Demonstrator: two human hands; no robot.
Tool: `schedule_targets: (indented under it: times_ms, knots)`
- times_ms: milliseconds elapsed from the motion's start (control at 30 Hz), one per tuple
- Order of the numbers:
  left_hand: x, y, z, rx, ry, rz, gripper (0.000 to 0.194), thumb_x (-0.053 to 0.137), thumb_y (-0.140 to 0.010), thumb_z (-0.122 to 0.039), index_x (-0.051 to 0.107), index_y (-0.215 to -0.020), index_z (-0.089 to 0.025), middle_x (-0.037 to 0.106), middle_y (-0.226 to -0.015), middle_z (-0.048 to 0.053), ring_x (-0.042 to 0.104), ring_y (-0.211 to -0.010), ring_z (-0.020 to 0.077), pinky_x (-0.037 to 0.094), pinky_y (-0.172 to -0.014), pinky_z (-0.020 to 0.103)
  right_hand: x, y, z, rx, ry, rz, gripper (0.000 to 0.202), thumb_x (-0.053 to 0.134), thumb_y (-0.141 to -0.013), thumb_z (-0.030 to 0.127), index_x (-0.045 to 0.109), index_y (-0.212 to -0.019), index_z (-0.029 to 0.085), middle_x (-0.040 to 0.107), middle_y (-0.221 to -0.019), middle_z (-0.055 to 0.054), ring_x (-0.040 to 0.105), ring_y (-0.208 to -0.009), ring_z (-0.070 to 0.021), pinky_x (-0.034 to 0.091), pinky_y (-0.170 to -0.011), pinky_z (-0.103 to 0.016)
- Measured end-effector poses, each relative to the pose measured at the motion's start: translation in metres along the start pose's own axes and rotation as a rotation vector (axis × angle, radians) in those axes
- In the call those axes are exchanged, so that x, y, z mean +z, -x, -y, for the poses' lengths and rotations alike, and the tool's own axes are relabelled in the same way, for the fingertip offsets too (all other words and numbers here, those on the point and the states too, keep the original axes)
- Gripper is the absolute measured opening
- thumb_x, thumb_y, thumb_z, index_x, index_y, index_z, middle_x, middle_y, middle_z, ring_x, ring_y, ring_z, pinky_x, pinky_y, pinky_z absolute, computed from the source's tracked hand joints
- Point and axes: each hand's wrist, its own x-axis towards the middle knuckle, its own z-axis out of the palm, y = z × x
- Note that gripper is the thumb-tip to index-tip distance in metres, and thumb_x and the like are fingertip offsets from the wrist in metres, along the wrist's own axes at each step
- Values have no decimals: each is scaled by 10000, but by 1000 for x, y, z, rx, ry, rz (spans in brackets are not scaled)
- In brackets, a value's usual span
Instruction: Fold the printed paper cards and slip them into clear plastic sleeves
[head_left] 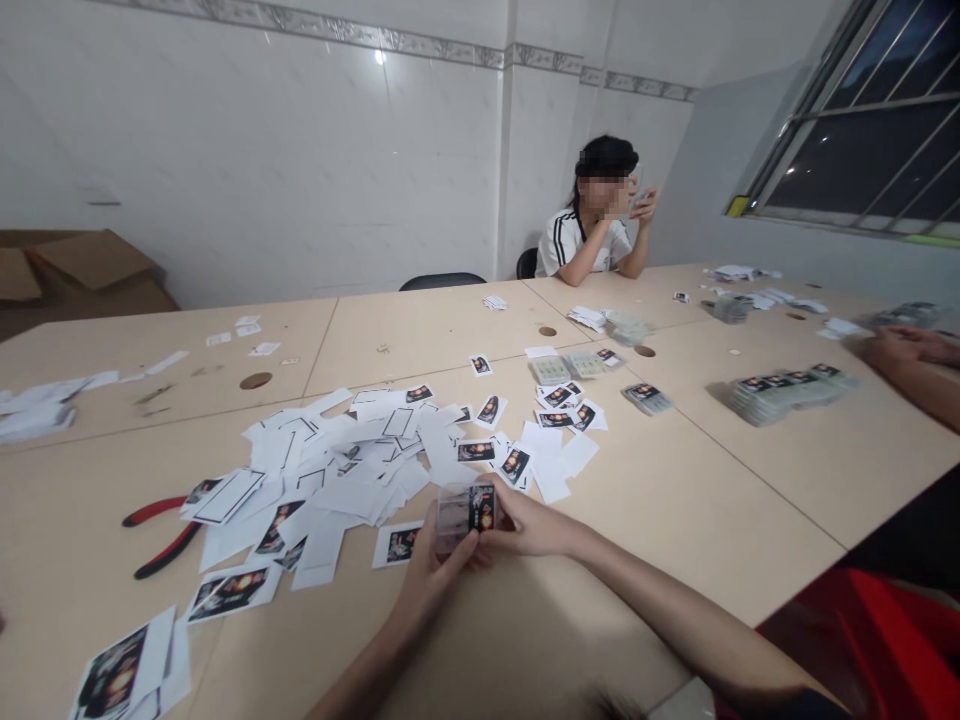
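Both hands are closed around a small clear plastic box [454, 512] just above the table. A dark printed label with an orange spot covers the box's right part. My left hand [429, 568] grips the left side and lower edge, while my right hand [531, 522] holds the right side, its thumb at the front. What lies inside the box is too faint to name. Right behind my hands are loose printed labels [516, 464] and a heap of white paper slips [360, 460]. Another label [397, 545] lies beside my left hand.
Red-handled pliers [169, 540] lie partly under the papers. Stacked clear boxes [780, 395] stand at the right, more boxes [551, 370] at mid-table. Across the table [720, 520] sits a person [592, 235]; another person's arms [919, 365] rest at the right. A cardboard carton [90, 265] stands far left.
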Motion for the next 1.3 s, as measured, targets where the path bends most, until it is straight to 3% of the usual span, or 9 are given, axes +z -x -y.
schedule_targets:
  times_ms: [133,267,433,700,833,967,1067,1167,1300]
  knots:
    - [-3,-1,4,0,-12,17,399,498,-755,-402,425,-1041,-134,658,-651,29,607,-627,177,453,-638,278,5,-5,-10,-51,41,-202,528,498,-775,240,230,-1227,188,377,-639,49,372,-548,-85,322,-502,-194]
    - [-8,-4,18,20,-20,32,324,440,-789,-412,524,-929,-132,654,-782,65,594,-752,192,437,-723,305,6,-10,-17,-74,40,-333,398,430,-817,306,347,-1180,165,355,-605,50,362,-517,-79,329,-498,-198]
    - [-11,-8,24,67,-59,13,317,446,-787,-414,577,-731,-131,612,-657,44,559,-667,169,423,-680,279,3,-10,-14,-28,-122,-235,458,416,-815,382,361,-1214,163,485,-656,17,450,-528,-84,390,-525,-213]
    - [-7,-5,15,44,-75,-19,337,453,-770,-449,567,-807,-134,627,-648,33,575,-631,172,426,-643,269,0,-7,-11,-39,-241,-120,585,525,-760,325,277,-1280,222,558,-927,-42,533,-778,-137,441,-687,-263]
    - [-5,-4,14,45,-105,-43,328,475,-751,-463,558,-769,-147,624,-633,24,580,-647,184,435,-661,286,4,-6,-11,-105,-145,-171,696,593,-706,272,235,-1302,228,328,-1301,-84,402,-1091,-203,407,-803,-275]
    - [-5,-3,13,57,-106,-40,318,472,-753,-459,556,-762,-152,624,-647,26,581,-657,190,433,-670,289,8,-6,-14,-94,-133,-179,709,584,-714,283,202,-1310,247,283,-1332,-77,424,-1069,-200,429,-746,-260]
    - [-3,-1,10,71,-92,-26,297,469,-764,-436,532,-835,-154,621,-660,20,579,-658,184,433,-668,287,6,-8,-14,-87,-154,-200,661,589,-708,329,273,-1281,235,372,-1266,-80,462,-1004,-184,423,-733,-257]
    - [1,1,9,77,-92,0,301,495,-747,-424,518,-887,-159,617,-676,21,571,-649,182,435,-650,286,4,-10,-11,-57,-151,-290,392,465,-783,402,483,-1098,169,555,-930,-53,509,-747,-130,410,-618,-228]
    - [3,2,15,91,-156,8,262,518,-731,-404,540,-855,-174,614,-680,29,565,-656,191,425,-638,286,6,-11,-11,-14,-83,-442,404,383,-801,467,502,-595,141,411,-535,26,385,-521,-85,305,-485,-198]
